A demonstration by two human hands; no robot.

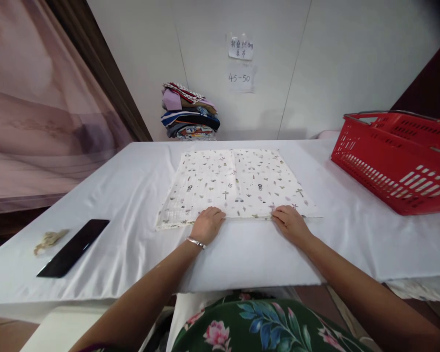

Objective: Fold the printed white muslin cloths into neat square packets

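Observation:
A cream patterned cloth [234, 181] lies flat on the white-covered table [132, 195], folded with a seam down its middle. My left hand [207, 224], with a bracelet at the wrist, has curled fingers pinching the cloth's near edge left of centre. Right of centre, my right hand [289, 222] grips that same near edge with bent fingers.
A red plastic basket [396, 161] stands at the table's right. A black phone [73, 247] and a small crumpled beige scrap [49, 239] lie near the left front. A stack of folded clothes [188, 112] sits at the back against the wall, under two paper notes [241, 61].

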